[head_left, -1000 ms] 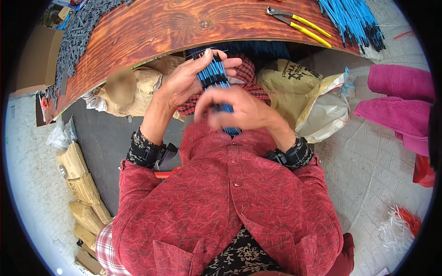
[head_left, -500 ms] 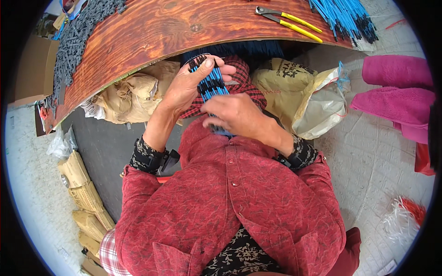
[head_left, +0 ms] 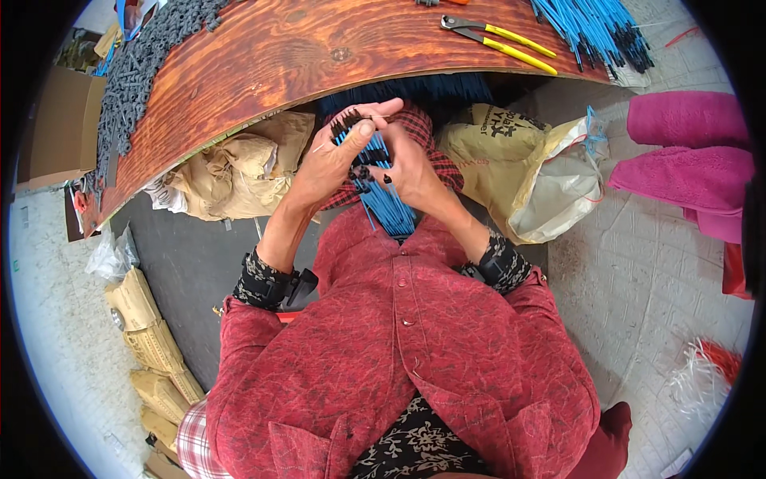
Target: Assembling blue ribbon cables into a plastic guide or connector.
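Observation:
Below the table edge, my left hand [head_left: 325, 158] is closed round a bundle of thin blue rods with black tips [head_left: 388, 209]. Its thumb lies across the black ends at the top, and its forefinger stretches over them. My right hand [head_left: 415, 169] is closed on the right side of the same bundle, the fingers partly hidden behind the rods. Between the two hands sit more black tips, while the blue lengths run down toward my jacket. Something thin, like a wire, shows by the left thumb; what it is I cannot tell.
The wooden table [head_left: 271, 60] bears grey plastic parts [head_left: 136, 88], yellow-handled pliers [head_left: 503, 41] and more blue rods [head_left: 594, 32]. Beneath it are crumpled brown paper [head_left: 239, 172] and an open sack [head_left: 550, 199]. Magenta cloths [head_left: 682, 152] hang at right.
My right hand has moved up along the bundle from its lower part and now wraps its side. More of the blue lengths show below. My left forefinger has stretched out.

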Available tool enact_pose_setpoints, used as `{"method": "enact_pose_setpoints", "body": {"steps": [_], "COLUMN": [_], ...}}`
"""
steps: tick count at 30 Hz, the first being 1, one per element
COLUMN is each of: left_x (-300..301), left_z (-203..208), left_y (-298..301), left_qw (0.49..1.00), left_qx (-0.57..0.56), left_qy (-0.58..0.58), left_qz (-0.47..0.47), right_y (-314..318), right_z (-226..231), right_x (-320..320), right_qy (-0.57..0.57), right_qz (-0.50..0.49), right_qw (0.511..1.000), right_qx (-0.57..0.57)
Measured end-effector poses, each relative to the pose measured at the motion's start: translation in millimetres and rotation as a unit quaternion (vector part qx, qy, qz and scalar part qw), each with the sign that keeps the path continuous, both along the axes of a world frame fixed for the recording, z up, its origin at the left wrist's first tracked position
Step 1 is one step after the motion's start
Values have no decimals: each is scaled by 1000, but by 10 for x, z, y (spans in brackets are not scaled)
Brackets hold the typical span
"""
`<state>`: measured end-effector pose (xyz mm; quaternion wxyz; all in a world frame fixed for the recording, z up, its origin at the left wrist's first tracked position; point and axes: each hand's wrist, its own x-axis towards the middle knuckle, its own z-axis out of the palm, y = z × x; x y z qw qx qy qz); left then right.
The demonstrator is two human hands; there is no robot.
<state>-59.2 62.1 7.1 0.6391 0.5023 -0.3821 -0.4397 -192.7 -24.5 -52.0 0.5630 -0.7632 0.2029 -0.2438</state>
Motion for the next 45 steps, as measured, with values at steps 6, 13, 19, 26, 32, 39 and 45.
{"method": "enact_pose_setpoints", "body": {"steps": [6, 13, 19, 26, 32, 39, 45], "left_x": [63, 53, 46, 56, 178, 171, 163], "left_z": [71, 123, 440, 242, 265, 92, -8], "left_y": [-25, 54, -53, -69, -78, -118, -176], "left_qw": [993, 995, 997, 994, 981, 986, 993], "left_qx": [62, 56, 25, 81, 146, 116, 85], "left_qy": [-4, 47, -63, -33, 61, 109, 61], "left_qz": [-98, -63, -37, -64, -109, -59, -54], "right_y": [-207, -210, -346, -360, -369, -395, -434], "right_z": [-352, -22, 492, 153, -74, 51, 35], "right_x": [64, 137, 219, 184, 264, 327, 286], "right_qy": [-61, 20, -44, -53, -62, -76, -68], "right_qz": [292, 312, 340, 353, 351, 376, 353], "right_qw": [942, 938, 912, 868, 864, 874, 868], "right_qx": [153, 150, 225, 346, 355, 298, 343]}}
